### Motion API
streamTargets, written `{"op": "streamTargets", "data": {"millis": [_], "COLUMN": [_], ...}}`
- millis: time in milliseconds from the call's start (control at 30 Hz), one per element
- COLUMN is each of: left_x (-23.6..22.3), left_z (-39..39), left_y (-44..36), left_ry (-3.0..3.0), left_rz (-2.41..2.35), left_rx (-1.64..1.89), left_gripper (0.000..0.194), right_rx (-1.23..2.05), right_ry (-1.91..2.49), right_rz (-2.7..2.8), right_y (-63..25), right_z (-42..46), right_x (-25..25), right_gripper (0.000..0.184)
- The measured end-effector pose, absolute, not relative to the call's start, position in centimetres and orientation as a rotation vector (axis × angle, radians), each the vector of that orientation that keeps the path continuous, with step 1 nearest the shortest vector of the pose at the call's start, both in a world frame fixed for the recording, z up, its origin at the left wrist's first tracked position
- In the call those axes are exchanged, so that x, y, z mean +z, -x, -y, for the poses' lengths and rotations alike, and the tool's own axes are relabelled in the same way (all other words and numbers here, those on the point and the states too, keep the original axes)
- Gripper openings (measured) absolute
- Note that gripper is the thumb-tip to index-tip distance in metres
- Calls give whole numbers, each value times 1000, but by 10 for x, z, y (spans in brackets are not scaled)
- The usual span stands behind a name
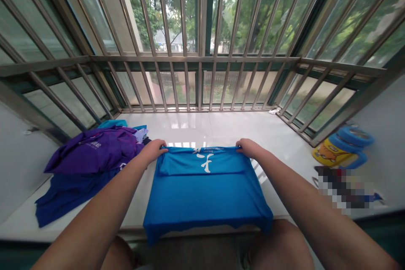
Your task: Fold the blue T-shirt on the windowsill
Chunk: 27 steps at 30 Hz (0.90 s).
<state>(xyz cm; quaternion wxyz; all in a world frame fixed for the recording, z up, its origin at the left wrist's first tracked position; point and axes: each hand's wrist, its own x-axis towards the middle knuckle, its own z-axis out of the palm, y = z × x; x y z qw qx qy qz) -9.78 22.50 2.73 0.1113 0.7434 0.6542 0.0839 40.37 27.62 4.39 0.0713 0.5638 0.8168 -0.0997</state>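
A bright blue T-shirt (202,194) lay flat in a squared shape, its near edge drooping over the front of the ledge (205,128). A folded band along its far edge showed white print upside down, the left hand (152,150) and right hand (248,148) pinching its corners.

The left hand (152,151) and right hand (248,148) pinch the folded-over far edge of a blue T-shirt (205,194) lying flat on a white tiled window ledge (202,126). Purple and navy garments (93,150) lie heaped to the left; right stands a yellow-and-blue tub (343,149), beside a blurred item (343,190), too pixelated to identify.
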Motion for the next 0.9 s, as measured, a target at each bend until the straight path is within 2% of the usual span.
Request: {"op": "streamTargets", "data": {"millis": [167, 333, 400, 500, 633, 767, 900], "left_x": [58, 60, 43, 3, -46, -55, -52], "left_z": [-230, -176, -138, -76, -17, -5, -20], "left_y": [99, 101, 101, 102, 107, 97, 53], "left_ry": [-2254, -2330, -2370, -2437, -2506, -2492, -2527], "left_rz": [-1953, -1795, -1706, -1625, -1636, -1714, -1762], "left_rx": [411, 749, 823, 744, 671, 783, 748], "left_gripper": [19, 19, 19, 19, 31, 35, 39], "right_rx": [-139, -93, -91, -152, -302, -131, 24], "right_ry": [-1821, -1869, -1829, -1696, -1474, -1557, -1717], "right_rz": [-2586, -2689, -2767, -2874, -2956, -2967, -2988], "right_y": [-410, -430, -441, -461, -485, -484, -434], "right_z": [-273, -235, -209, -164, -109, -83, -79], "right_x": [76, 88, 76, 41, -10, -29, -28], "right_gripper": [26, 25, 25, 32, 44, 53, 46]}}
